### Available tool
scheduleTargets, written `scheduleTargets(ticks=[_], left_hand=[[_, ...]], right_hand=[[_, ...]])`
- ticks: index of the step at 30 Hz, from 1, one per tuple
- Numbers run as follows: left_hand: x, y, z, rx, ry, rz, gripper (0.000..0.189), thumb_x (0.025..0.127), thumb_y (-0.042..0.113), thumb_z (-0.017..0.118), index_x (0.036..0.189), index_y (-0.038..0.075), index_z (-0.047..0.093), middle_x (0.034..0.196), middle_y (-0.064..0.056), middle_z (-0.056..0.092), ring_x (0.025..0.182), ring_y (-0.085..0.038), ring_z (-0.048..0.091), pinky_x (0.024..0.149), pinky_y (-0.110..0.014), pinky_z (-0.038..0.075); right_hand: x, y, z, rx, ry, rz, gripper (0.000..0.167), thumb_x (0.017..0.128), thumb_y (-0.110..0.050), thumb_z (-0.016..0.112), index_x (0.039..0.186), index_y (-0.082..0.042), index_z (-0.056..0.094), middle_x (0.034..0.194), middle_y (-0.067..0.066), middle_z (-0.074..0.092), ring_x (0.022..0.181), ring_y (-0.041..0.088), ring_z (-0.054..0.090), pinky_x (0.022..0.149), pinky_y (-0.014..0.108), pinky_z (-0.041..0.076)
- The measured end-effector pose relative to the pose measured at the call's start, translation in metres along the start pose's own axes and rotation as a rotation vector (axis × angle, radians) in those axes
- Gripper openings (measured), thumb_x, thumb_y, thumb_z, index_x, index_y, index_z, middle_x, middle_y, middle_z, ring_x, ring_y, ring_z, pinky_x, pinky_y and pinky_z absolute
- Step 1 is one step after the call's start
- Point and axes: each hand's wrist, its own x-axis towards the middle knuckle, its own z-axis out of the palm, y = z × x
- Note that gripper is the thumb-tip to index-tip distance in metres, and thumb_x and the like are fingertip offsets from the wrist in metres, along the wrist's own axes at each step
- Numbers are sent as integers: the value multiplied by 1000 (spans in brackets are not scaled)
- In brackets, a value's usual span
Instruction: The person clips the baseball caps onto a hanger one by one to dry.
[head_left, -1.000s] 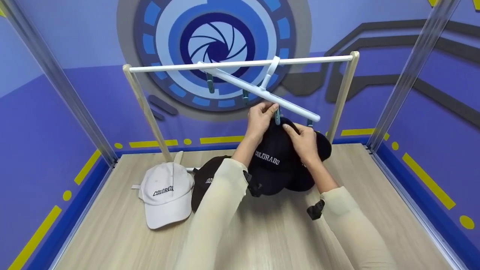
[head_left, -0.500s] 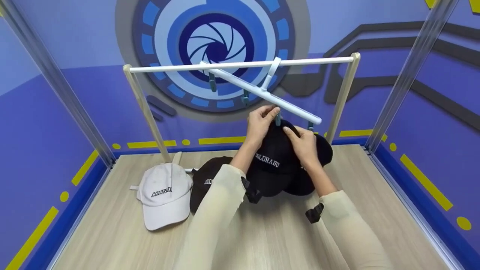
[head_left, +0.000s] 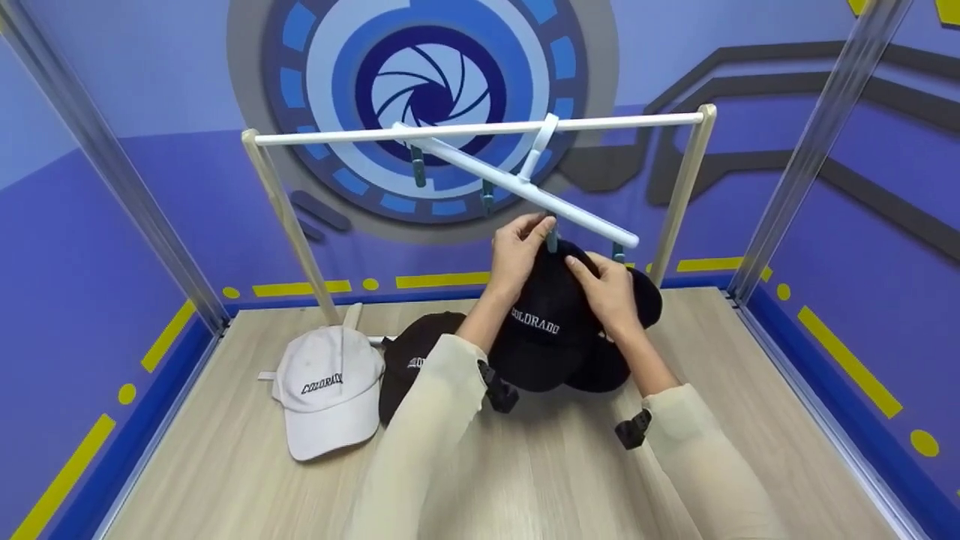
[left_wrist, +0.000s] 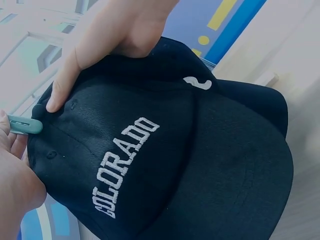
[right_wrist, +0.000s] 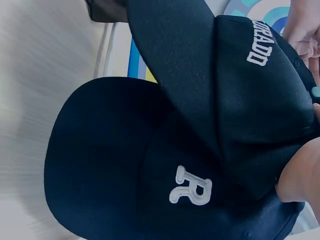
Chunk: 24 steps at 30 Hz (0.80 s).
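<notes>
**Pinching a green clip (head_left: 553, 238) at the crown of a black COLORADO cap (head_left: 544, 292)**

White raised capitals across the black COLORADO cap's front panel spell COLORADO. A second black cap (right_wrist: 95, 160), partly behind it, bears a white letter R, clear in the right wrist view. On the counter (head_left: 555, 480), a pale cap (head_left: 334, 420) reads COLORADO in dark capitals; the lettering on the dark brown cap (head_left: 409, 352) beside it is partly covered by the left sleeve (head_left: 420, 442).

The left hand (head_left: 516, 255) is nearly closed, thumb and fingertips pinching the green clip. The right hand (head_left: 609, 292) grips the crown, its thumb lying along the outside near the top; its other fingers are mostly hidden behind.

The black COLORADO cap is up off the counter, beneath a white hanger (head_left: 525, 187) hooked on the rack's rail (head_left: 337, 137). Its crown points upward and its smooth, curved brim tilts down toward the counter. The green clip's lower end meets the top of the crown; whether its jaws bite the fabric cannot be told.
</notes>
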Motion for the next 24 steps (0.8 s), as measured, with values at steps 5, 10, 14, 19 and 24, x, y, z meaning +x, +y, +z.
scheduleTargets(ticks=[5,10,14,19,24], left_hand=[[-2,0,-4,28,-17,9,39,97,29,70,123,-1,72,111,-8,75,100,-15,68,87,-24,53],[-2,0,-9,46,-24,12,38,98,30,70,123,2,72,113,-8,75,102,-15,68,89,-25,53],[0,-1,-12,52,-12,8,39,97,28,71,123,0,71,113,-9,75,102,-17,69,89,-25,53],[3,-2,-18,54,8,15,38,97,25,71,123,-2,70,113,-12,74,103,-20,69,90,-27,54],[6,-6,-26,72,16,24,37,96,26,72,123,0,71,112,-11,74,102,-20,70,89,-27,55]], right_hand=[[-9,2,-2,-29,-4,-14,28,97,-37,69,110,-13,78,103,4,76,83,13,65,73,21,48],[-21,5,-1,-41,45,-30,27,98,-30,70,115,-11,76,109,5,76,95,16,69,81,21,48],[-35,12,2,-19,93,-19,28,97,-24,71,120,-9,74,113,8,75,103,19,70,85,21,49],[-54,26,5,-7,96,24,30,99,-16,68,128,-9,69,122,9,72,108,21,68,86,20,51],[-70,34,10,44,78,84,35,100,-6,64,135,-7,63,129,13,67,104,26,69,80,18,54]])
